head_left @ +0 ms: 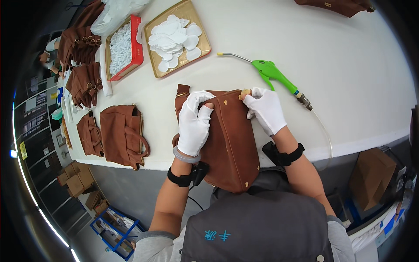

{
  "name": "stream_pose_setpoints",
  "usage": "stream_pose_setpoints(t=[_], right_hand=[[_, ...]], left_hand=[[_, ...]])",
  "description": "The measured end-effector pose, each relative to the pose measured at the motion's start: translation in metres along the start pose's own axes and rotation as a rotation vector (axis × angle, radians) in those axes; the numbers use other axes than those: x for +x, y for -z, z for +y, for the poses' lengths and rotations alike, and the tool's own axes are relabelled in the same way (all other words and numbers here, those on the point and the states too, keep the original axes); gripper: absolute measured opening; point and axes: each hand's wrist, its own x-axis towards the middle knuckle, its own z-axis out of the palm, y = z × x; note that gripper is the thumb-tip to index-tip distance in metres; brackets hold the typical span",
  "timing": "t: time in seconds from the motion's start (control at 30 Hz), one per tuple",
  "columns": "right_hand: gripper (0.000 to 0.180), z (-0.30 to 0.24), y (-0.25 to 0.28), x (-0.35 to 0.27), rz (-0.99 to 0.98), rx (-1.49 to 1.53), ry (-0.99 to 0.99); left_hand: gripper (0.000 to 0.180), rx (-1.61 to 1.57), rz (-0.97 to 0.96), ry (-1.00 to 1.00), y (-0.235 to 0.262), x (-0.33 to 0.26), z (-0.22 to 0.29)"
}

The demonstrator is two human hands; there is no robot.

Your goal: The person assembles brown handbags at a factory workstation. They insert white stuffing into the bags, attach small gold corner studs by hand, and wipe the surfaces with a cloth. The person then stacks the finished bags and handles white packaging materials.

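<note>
A brown leather handbag lies tilted over the table's front edge against my lap, its seamed base with small gold studs facing up. My left hand, in a white glove with the thumb tip bare, is closed on the bag's left side. At the upper right corner of the base, my gloved right hand pinches the bag. Something small and tan shows at its fingertips; I cannot make out what it is. A green air blow gun with a bent metal nozzle lies just beyond my right hand.
Beyond the bag stand a gold tray of white discs and a red box of small white pieces. Brown bags lie at the left, with more stacked farther back. The blow gun's clear hose runs over the front edge.
</note>
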Motion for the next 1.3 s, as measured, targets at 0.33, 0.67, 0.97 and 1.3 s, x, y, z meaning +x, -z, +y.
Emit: stream_pose_setpoints(t=[0.33,0.67,0.97,1.3], right_hand=[[0.02,0.007,0.002,-0.006,0.129,-0.042,-0.007],[0.019,0.0,-0.019,-0.007,0.065,0.093,0.101],[0.007,0.004,0.0,0.008,0.054,-0.082,0.099],[0.01,-0.003,0.014,0.006,-0.186,-0.032,0.048]], left_hand=[[0.009,0.035,-0.04,0.003,0.0,0.002,-0.002],[0.012,0.036,-0.005,-0.055,-0.002,0.003,-0.005],[0.013,0.035,0.0,-0.051,-0.002,0.004,-0.01],[0.013,0.014,0.013,-0.049,-0.003,0.003,-0.013]])
